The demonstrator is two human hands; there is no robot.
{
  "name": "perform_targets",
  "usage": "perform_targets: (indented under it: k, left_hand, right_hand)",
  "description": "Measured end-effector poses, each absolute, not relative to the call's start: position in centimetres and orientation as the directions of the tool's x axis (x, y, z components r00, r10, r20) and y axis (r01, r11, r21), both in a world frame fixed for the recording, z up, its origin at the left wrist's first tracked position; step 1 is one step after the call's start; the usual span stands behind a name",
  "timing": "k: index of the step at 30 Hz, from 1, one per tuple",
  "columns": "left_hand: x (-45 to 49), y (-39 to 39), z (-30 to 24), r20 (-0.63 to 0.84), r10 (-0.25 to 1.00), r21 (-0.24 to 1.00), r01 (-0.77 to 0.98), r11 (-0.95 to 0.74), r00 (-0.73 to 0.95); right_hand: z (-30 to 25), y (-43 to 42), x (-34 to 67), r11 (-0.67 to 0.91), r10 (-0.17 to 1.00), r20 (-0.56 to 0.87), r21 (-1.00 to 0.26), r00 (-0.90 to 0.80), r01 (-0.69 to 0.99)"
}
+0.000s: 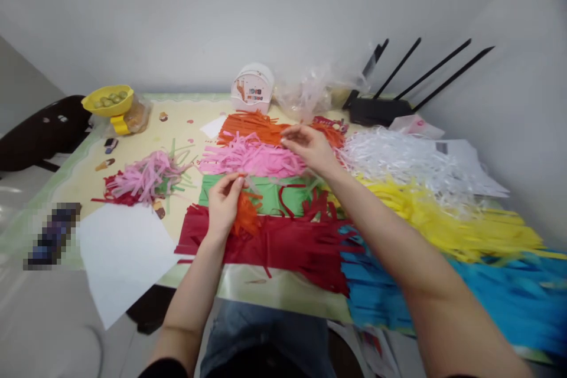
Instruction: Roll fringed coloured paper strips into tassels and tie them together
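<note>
My left hand (225, 201) is closed in a pinch above the green fringed paper (261, 192) and dark red fringed paper (283, 242). A small bunch of orange paper strips (247, 215) hangs from its fingers. Higher and to the right, my right hand (310, 147) hovers with thumb and fingertips brought together. Whatever lies between those fingertips is too small or blurred to make out. Behind and below that hand are the pink fringed paper (254, 159) and the orange fringed paper (248, 127).
White shredded strips (390, 153), yellow fringe (425, 212) and blue fringe (496, 295) cover the right side. At left lie a mixed strip pile (148, 177), a white sheet (126, 248) and a pixelated dark object (53, 233). A black router (378, 111) and yellow bowl (108, 107) stand farther back.
</note>
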State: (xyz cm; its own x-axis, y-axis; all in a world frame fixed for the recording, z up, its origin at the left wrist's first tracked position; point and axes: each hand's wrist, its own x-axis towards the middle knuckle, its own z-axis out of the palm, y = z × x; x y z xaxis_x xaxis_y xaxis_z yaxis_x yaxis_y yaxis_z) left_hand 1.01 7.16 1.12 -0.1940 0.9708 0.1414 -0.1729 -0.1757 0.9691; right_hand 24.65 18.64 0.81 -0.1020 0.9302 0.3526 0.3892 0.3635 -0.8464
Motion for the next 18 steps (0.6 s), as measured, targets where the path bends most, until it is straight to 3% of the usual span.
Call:
perform_targets:
  k: [2,4,9,18]
  left_hand:
    - [1.3,6.6,1.8,0.191,0.973,0.964,-0.163,-0.211,-0.131]
    - [1.6,5.8,2.5,0.238,0.970,0.958,-0.150,-0.244,-0.057]
    - [2.4,2.9,3.9,0.326,0.942,0.945,-0.038,-0.324,0.074]
    - [3.3,-2.3,4.9,0.563,0.825,0.775,0.315,-0.548,0.053]
  right_hand:
    - [1.7,13.3,23.1,0.407,0.912,0.386,-0.896,-0.141,0.180]
    - [2.7,8.8,21.8,0.416,0.902,0.402,-0.906,-0.156,0.073]
    - [4.3,2.7,20.2,0.413,0.908,0.408,-0.910,-0.099,0.036]
    - [3.6,-1.8,19.2,0.317,0.948,0.318,-0.936,0.016,-0.152]
